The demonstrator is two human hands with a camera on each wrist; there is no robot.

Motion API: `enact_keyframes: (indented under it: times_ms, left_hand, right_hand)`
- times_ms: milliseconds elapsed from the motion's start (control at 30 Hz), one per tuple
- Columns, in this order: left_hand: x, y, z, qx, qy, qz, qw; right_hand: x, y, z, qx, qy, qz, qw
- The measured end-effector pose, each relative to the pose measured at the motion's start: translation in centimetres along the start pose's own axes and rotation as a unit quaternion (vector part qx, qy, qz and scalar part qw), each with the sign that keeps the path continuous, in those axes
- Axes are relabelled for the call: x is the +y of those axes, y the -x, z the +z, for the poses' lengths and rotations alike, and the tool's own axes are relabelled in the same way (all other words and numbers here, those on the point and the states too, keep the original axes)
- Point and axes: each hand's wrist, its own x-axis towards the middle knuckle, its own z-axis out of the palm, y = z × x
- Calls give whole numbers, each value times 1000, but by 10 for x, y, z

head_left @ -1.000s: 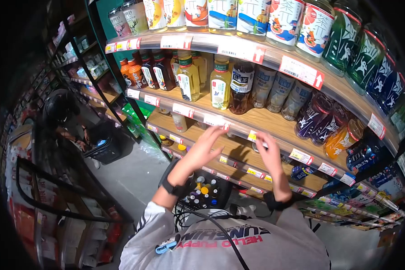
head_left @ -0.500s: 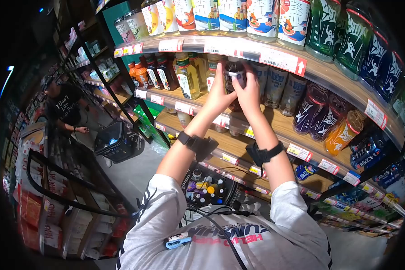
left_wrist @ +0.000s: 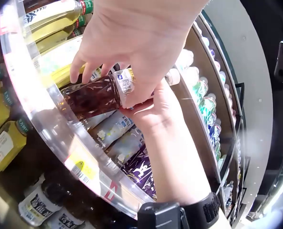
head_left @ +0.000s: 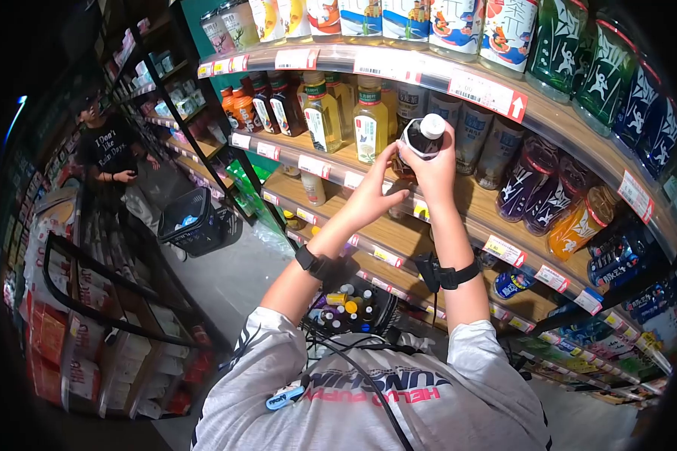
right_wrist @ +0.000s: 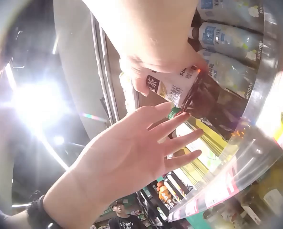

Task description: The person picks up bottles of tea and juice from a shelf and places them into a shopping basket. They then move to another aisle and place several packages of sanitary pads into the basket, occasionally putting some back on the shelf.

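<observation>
Shop aisle. Stocked wooden shelf (head_left: pixel 475 199) runs centre to right of frame; grey floor (head_left: pixel 257 272), black basket (head_left: pixel 210 239) and bystander (head_left: pixel 107 154) at left. Dark white-capped bottle (head_left: pixel 423 143), upper centre, gripped by right hand (head_left: pixel 438 169). Left hand (head_left: pixel 370 197) alongside, fingers extended, grasping nothing; contact unclear.

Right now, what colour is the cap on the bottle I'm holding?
The cap is white, clearest in the head view.
</observation>
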Motion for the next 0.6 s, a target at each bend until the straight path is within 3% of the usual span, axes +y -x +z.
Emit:
enact_keyframes:
  times_ms: [167,300,367,600]
  left_hand:
    - [-8,1,-1,-2,15,-8,1000]
    - [-5,4,-1,-17,41,-58,997]
    - [-10,5,2,-6,64,-42,997]
    - [-19,4,4,-37,40,-41,998]
  right_hand:
    - [-1,-17,2,-87,37,47,994]
    - [6,-27,6,-111,49,31,992]
    - [8,-31,7,-116,50,14,992]
    - [15,-60,11,-147,36,75,986]
